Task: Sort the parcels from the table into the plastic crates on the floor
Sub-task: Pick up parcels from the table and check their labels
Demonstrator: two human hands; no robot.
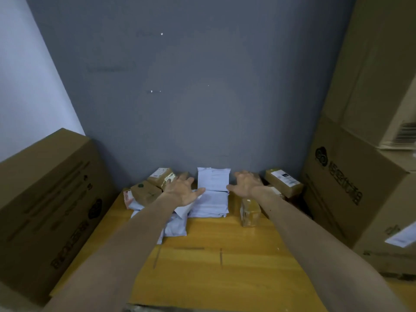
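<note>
Parcels lie at the far end of a wooden table [209, 257] against a grey wall. A white mailer bag [213, 180] leans upright on the wall above a flat white mailer [210, 204]. More white mailers [176, 226] lie to the left under my left forearm. Small brown boxes sit left [145, 191], back left [161, 175], front right [249, 212] and back right [283, 182]. My left hand [182, 190] and my right hand [245, 184] reach out with fingers spread, one on each side of the upright mailer, holding nothing. No crates are in view.
A large cardboard carton [49, 199] stands along the table's left side. Stacked large cartons [360, 176] rise along the right side, one with a white label [403, 237]. A pink-edged packet [127, 198] lies at the far left of the pile.
</note>
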